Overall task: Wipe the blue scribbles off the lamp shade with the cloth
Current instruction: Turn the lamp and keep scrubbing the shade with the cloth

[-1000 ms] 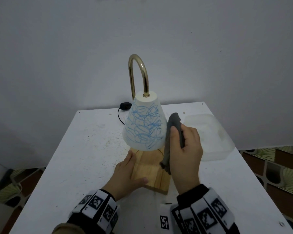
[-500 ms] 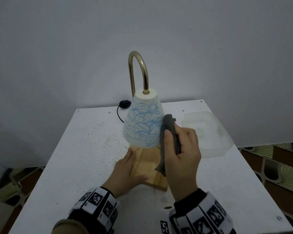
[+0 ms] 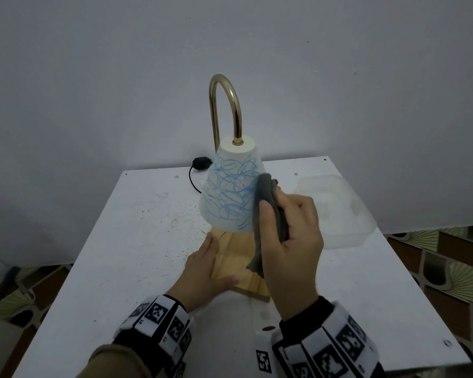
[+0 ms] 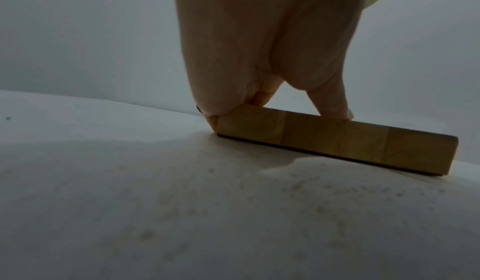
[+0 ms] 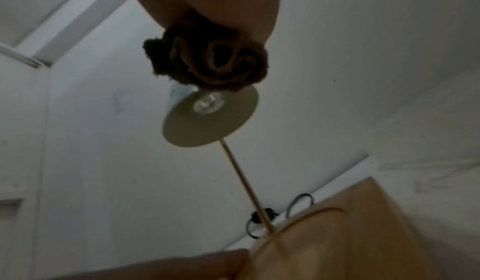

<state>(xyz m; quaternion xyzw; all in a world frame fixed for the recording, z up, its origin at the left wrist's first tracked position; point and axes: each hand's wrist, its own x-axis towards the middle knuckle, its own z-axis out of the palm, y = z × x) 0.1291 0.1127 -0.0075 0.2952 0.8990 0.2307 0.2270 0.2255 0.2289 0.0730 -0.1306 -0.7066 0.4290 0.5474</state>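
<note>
The wiping has barely begun, judging by the shade: the blue scribbles (image 3: 231, 190) cover the whole near face of the white lamp shade (image 3: 230, 192), from just under its top down to the rim, with no cleaned patch showing. The far side is hidden, so its state cannot be told.

The right hand (image 3: 291, 241) has its fingers and thumb curled round 1 bunched grey cloth (image 3: 265, 203), whose upper fold touches the shade's right flank; a loose tail hangs toward the wooden base (image 3: 235, 260). In the right wrist view the cloth (image 5: 207, 63) seems to sit against the shade's rim, though that picture is dim.

The left hand (image 3: 202, 274) lies flat with straight fingers along the base's left edge and the thumb across its near end, steadying the lamp without gripping it.

Counted: 1 lamp on the white bench (image 3: 137, 241), with 1 brass gooseneck (image 3: 225, 105) and 1 black cord switch (image 3: 201, 163); 1 cloth; 1 clear plastic container (image 3: 339, 205) to the right; 2 hands.
</note>
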